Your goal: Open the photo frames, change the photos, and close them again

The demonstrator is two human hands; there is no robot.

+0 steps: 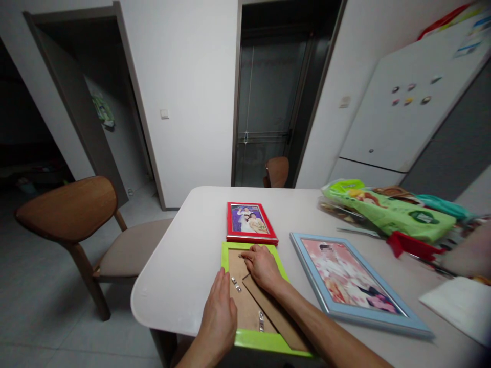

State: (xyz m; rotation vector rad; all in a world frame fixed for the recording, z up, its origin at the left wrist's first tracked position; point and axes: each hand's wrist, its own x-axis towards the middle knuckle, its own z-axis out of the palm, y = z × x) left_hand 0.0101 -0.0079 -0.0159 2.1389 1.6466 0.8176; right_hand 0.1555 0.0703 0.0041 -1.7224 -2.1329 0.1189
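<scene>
A lime-green rectangular photo frame (pixel 264 341) lies face down on the pale, round-cornered worktop (pixel 172 286), its brown backing board (pixel 245 306) turned upward. Small silvery metal clips (pixel 236 284) sit on the board, and a long brown support flap (pixel 274 312) slants across the right part of the frame toward its near right corner.

The left hand (pixel 219 312) rests along the left edge of the lime-green frame, fingers straight and close together, grasping nothing. The right hand (pixel 262 266) reaches over the frame's far right part, its fingers bent and the thumb and forefinger brought together at a small silvery clip near the far end of the board; whether they pinch that clip or only press on it, I cannot tell.

Just beyond the lime-green frame lies a glossy red photo frame (pixel 271 240) with its picture facing up; I cannot tell if the two touch. To the right of the lime-green frame, apart from it, lies a larger light-blue photo frame (pixel 378 317), also picture side up. Farther off to the right of the lime-green frame are a bright green plastic packet (pixel 406 209), a red object (pixel 414 248) and a white sheet (pixel 456 306). Well to its left stands a brown wooden chair (pixel 69 209) with a padded seat.
</scene>
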